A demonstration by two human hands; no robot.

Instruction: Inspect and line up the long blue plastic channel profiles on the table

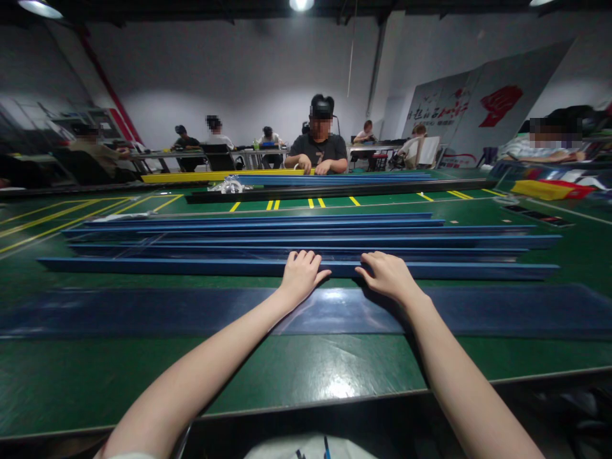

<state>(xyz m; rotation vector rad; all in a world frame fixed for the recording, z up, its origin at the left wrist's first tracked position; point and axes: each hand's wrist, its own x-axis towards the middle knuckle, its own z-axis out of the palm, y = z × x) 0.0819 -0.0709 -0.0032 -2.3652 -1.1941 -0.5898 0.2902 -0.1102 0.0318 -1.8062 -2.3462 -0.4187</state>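
Note:
Several long blue strips lie side by side across the green table (143, 376). My left hand (301, 275) and my right hand (388, 275) both rest on the nearest blue strip (167, 266), near its middle. Fingers curl over its far edge and thumbs point toward each other, so both hands grip it. Just in front of that strip a wide, flat dark blue sheet (119, 311) lies under my wrists.
A person (318, 150) sits across the table, hands on a yellow strip (215, 176) and another blue strip. A long black strip (335, 190) lies beyond the blue stack. Crumpled clear plastic (229, 186) sits far left. Other people work at tables behind. The table's near edge runs below my forearms.

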